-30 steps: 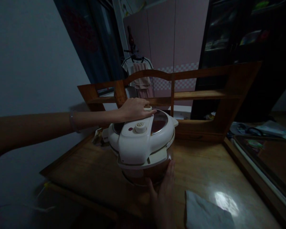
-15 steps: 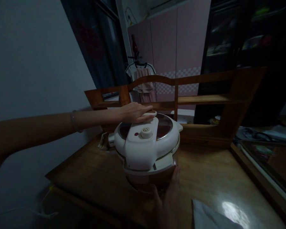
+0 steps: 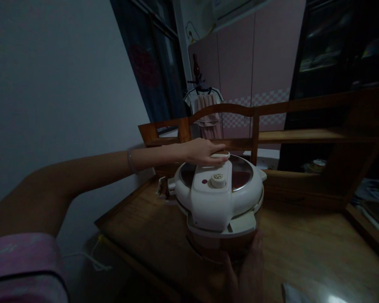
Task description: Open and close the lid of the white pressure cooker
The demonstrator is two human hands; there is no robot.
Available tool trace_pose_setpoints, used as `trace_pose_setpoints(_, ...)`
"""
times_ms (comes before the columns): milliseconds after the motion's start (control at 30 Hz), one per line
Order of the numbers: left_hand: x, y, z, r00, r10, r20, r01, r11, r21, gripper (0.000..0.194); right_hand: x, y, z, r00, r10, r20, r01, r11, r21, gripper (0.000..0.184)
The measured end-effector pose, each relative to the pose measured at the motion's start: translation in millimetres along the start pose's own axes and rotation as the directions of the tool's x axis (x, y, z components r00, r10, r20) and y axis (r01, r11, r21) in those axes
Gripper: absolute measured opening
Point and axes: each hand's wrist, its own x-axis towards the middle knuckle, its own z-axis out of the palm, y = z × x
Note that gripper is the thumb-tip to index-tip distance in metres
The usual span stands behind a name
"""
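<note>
A white electric pressure cooker point(image 3: 212, 206) stands on the wooden table, its lid seated on the pot. The lid has dark see-through windows, a round valve knob point(image 3: 218, 180) and a raised handle point(image 3: 220, 155). Across the top reaches my left hand point(image 3: 202, 151), its fingers curled over that handle. My right hand point(image 3: 248, 269) is low at the near right side of the cooker, thumb and fingers spread against its shiny lower body. Shadow dims the lower part of this hand.
Behind the cooker runs a wooden shelf rail point(image 3: 227, 108) along the wooden table point(image 3: 290, 235). A small object point(image 3: 161, 187) sits left of the cooker, near the wall. Grey cloth point(image 3: 294, 293) lies at the front right. A pale cord point(image 3: 94, 261) hangs by the table's left edge.
The view has swung left, so the cooker and both hands appear farther right. Both hands keep their places on the cooker, and the lid looks unmoved.
</note>
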Motion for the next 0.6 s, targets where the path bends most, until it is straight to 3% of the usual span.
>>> trace_pose_setpoints(100, 6, 1, -1.9, 1.000, -0.002, 0.030, 0.003, 1.000, -0.031, 0.059, -1, 3, 1, 1.000, -0.011, 0.008, 0.011, 1.000, 0.000, 0.104)
trace_pose_setpoints(400, 8, 6, 19.8, 0.987, -0.080, -0.140, 0.105, 0.977, 0.187, 0.067, -9, 8, 1, 0.996, 0.035, 0.082, -0.034, 0.999, -0.012, 0.109)
trace_pose_setpoints(600, 7, 8, 23.0, 0.975, -0.110, -0.194, 0.146, 0.973, 0.181, 0.069, -8, 5, -3, 0.993, 0.040, 0.113, -0.041, 0.999, 0.007, 0.105)
